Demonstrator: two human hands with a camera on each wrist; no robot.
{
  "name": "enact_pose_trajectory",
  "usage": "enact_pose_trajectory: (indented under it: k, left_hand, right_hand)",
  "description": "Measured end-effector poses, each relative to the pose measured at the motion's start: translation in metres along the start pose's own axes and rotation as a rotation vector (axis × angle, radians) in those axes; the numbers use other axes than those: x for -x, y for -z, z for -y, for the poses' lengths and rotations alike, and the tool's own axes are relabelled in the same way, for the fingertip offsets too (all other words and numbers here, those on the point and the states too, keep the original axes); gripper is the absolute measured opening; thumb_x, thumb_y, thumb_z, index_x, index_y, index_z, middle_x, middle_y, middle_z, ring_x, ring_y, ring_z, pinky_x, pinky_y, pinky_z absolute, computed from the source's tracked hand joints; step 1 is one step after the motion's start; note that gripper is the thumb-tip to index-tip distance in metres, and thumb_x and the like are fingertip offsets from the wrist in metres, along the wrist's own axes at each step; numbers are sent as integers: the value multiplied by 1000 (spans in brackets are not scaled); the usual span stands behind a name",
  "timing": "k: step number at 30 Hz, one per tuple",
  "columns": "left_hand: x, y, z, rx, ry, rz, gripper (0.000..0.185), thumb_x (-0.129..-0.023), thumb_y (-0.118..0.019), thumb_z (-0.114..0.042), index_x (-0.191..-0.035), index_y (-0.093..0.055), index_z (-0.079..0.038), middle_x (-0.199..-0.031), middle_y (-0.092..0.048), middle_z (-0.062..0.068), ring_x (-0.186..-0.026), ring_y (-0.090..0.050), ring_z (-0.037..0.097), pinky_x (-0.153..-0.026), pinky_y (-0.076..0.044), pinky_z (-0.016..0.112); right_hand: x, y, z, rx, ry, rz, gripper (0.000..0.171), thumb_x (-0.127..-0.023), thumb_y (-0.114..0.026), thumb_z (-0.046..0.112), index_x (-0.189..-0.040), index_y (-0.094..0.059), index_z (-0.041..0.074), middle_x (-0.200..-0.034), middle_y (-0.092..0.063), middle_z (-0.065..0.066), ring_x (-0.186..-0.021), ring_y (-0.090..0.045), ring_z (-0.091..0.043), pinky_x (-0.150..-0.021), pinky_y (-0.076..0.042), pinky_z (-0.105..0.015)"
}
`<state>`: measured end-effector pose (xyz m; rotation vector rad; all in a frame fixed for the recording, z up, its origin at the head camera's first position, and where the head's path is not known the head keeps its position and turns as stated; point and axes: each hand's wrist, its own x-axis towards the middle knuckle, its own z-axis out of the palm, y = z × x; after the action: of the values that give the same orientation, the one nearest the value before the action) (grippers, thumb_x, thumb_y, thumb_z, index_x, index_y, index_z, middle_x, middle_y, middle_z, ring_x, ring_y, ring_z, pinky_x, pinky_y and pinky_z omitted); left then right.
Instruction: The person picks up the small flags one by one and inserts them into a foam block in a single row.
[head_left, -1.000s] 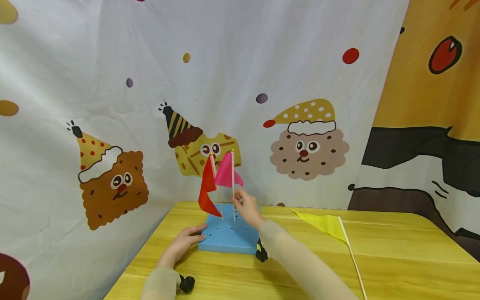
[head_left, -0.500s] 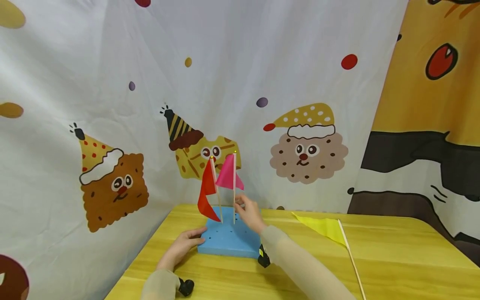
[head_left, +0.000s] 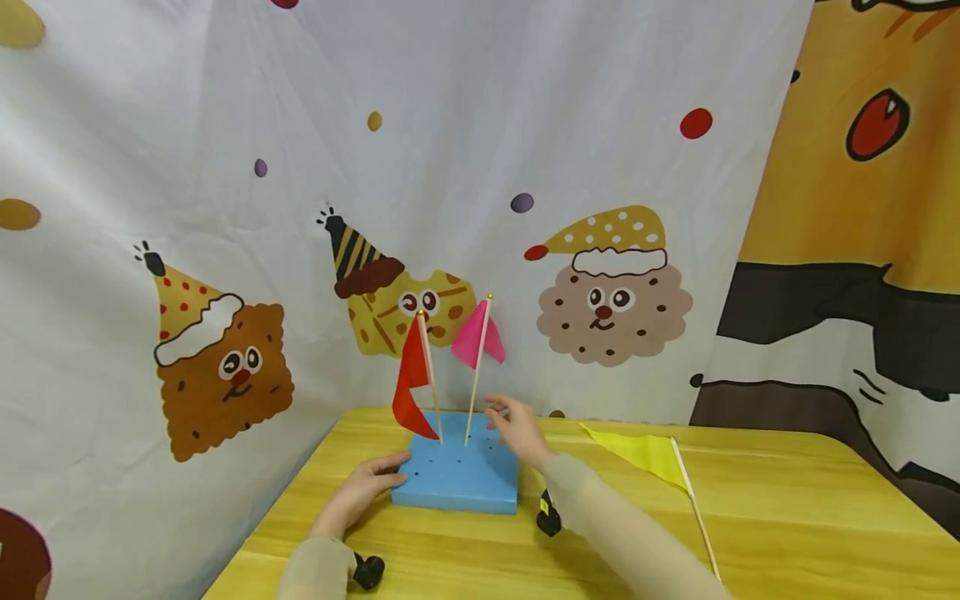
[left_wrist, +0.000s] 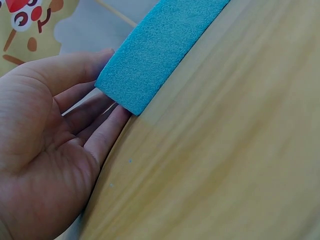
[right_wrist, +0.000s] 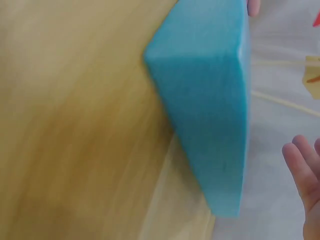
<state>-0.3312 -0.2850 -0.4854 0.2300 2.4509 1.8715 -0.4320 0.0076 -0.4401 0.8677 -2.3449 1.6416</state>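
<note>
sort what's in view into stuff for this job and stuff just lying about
Job: blue block, left hand touching it; red flag and pink flag, standing in it; probably yellow flag, lying on the table.
Just there: table, printed curtain.

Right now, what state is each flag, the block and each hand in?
Red flag: standing in the blue block, leaning left, unheld.
Pink flag: standing in the blue block, leaning right, unheld.
Yellow flag: lying on the table, untouched.
Blue block: flat on the table, some holes unfilled.
Left hand: touching the blue block's left edge.
Right hand: open, apart from the pink flag.
</note>
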Motion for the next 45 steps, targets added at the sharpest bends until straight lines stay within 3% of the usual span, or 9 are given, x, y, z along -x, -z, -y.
enact_pose_trajectory:
  k: [7,13,18,28,34,41,45]
  left_hand:
    - [-1,3,0,5,-1,0,53,-94,-65,-18,-140,-50,1,-148,-39,23,-137,-32,42,-107,-34,53]
    - [1,2,-1,-2,-10,5,53,-94,-65,-17,-141,-48,2,-148,-38,24,-135,-34,43,-106,-36,51]
    - [0,1,-1,11,-6,22,54,-95,-64,-17,-142,-47,2,-149,-36,24,-136,-33,42,-107,-36,51]
    - [1,1,-2,15,3,15,54,-94,-65,-18,-142,-48,1,-149,-36,24,-138,-30,42,-108,-34,52]
    - [-1,1,-2,-7,7,-5,52,-94,-65,-18,-141,-50,0,-149,-37,24,-137,-32,42,-108,-33,53]
    - [-1,-1,-2,-8,22,-20,52,-93,-66,-18,-140,-51,0,-147,-39,25,-136,-33,42,-108,-34,53]
    - [-1,0,-2,-1,28,-23,52,-93,-66,-18,-140,-51,-1,-148,-38,23,-139,-29,41,-109,-32,53]
  right_hand:
    - [18,31,-6,-48,-36,-85,25,-97,-60,11,-121,-65,3,-102,-63,-19,-83,-69,-37,-57,-57,-49]
    - [38,62,-12,-85,-62,-144,22,-96,-62,10,-116,-67,3,-99,-65,-16,-81,-70,-36,-52,-57,-39]
    - [60,97,-14,-97,-121,-166,27,-95,-63,13,-119,-65,1,-105,-63,-23,-84,-70,-36,-58,-57,-46]
    - [111,170,-22,19,-228,-211,35,-95,-65,21,-123,-61,0,-102,-65,-23,-79,-70,-24,-61,-58,-44]
    - [138,208,-32,68,-261,-208,43,-94,-66,25,-126,-58,-4,-99,-66,-21,-80,-70,-30,-60,-58,-43]
    - [158,243,-43,42,-344,-184,49,-96,-63,25,-130,-52,-9,-105,-64,-26,-83,-70,-26,-65,-59,-40]
    - [163,257,-48,40,-404,-100,50,-95,-64,22,-128,-51,-14,-104,-65,-25,-81,-69,-32,-63,-59,-40]
